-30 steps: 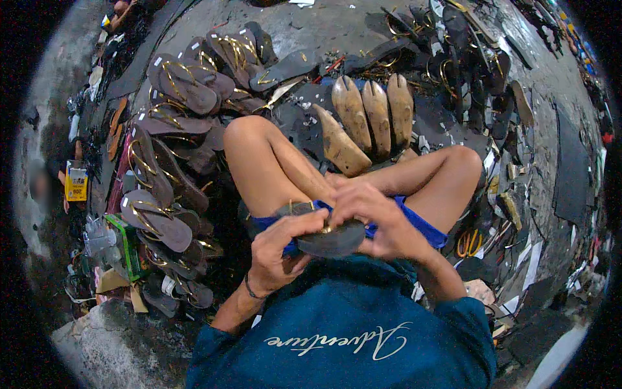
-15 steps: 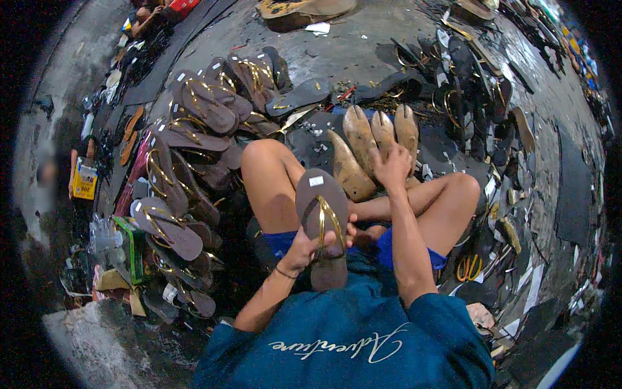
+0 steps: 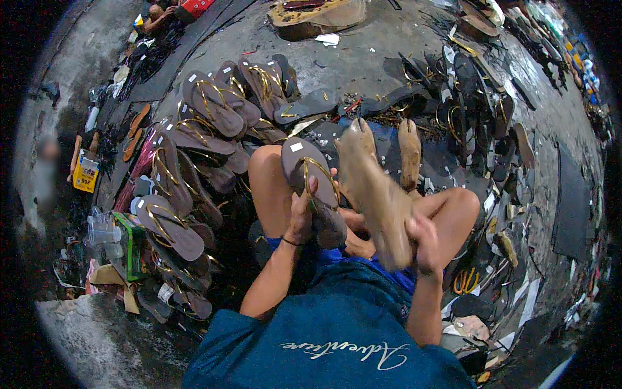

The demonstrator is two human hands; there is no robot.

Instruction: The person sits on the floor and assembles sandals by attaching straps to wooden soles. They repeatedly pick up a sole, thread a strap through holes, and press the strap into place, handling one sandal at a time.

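Note:
My left hand (image 3: 300, 215) is closed round a dark brown flip-flop (image 3: 297, 163) with gold straps and a white sticker near its toe. The sole is tilted, toe end away from me. In my right hand (image 3: 425, 241) is a worn wooden shoe last (image 3: 370, 194), gripped at its heel end and smeared by motion. Its toe end points up and left, beside the flip-flop but apart from it. Beyond it, another last (image 3: 409, 155) stands between my knees. The tip of a further last (image 3: 364, 128) shows behind the raised one.
To the left lie heaps of finished-looking flip-flops (image 3: 170, 227) with gold straps. A green box (image 3: 133, 246) and a yellow package (image 3: 85, 174) stand farther left. More dark sandals (image 3: 463, 91) and scraps cover the right side. A wooden block (image 3: 317, 18) lies at the far edge.
My right hand has lifted a last from the group and drawn it toward me. The flip-flop in my left hand has moved slightly left and tilted.

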